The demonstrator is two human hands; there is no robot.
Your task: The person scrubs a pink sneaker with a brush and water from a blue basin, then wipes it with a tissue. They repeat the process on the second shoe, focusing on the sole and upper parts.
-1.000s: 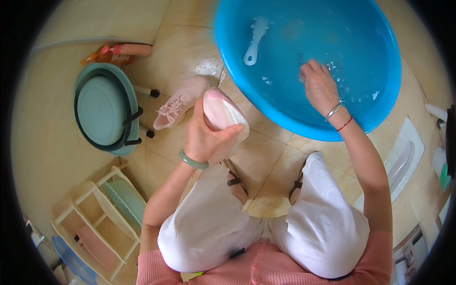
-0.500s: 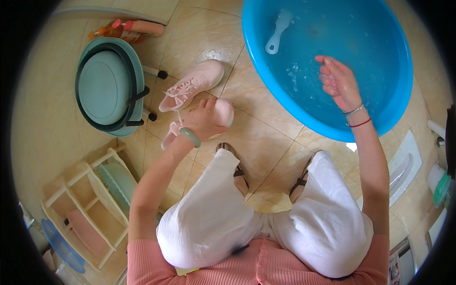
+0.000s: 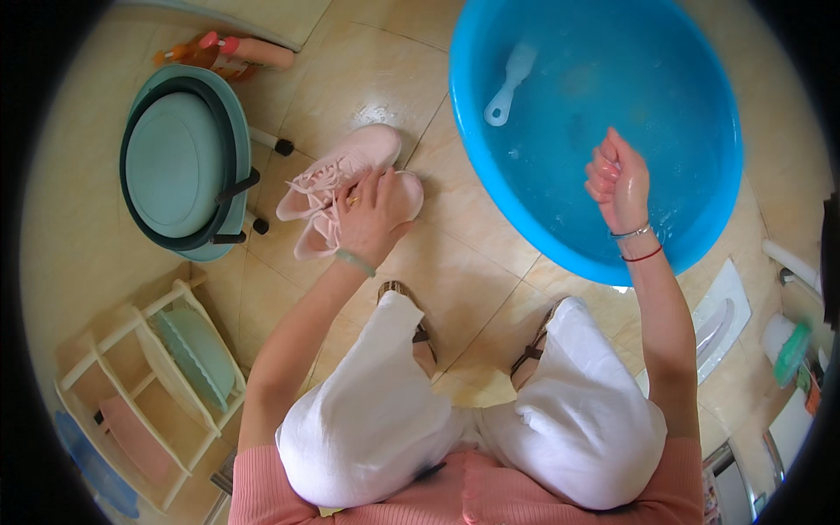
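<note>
Two pale pink lace-up sneakers lie side by side on the tiled floor, left of centre. My left hand point(image 3: 371, 217) is over the near sneaker point(image 3: 405, 194), its fingers wrapped across the laces and upper and reaching against the far sneaker point(image 3: 372, 145). The hand hides the middle of the near shoe. Above the blue tub point(image 3: 510, 211) of water, my right hand point(image 3: 619, 179) is loosely closed and wet, with nothing visible in it. A whitish brush-like tool with a holed handle point(image 3: 499, 109) lies in the tub at its left side.
Folded green basins point(image 3: 175, 166) with dark legs lean at the left, beside pump bottles point(image 3: 254, 51). A cream rack point(image 3: 131, 394) holding basins stands lower left. A white floor fixture point(image 3: 724, 315) lies right of my knees, near a green-and-white item point(image 3: 790, 350).
The near sneaker has come up against the far one under my left hand, so they lie closer together. My right hand has curled its fingers in more, still over the tub.
</note>
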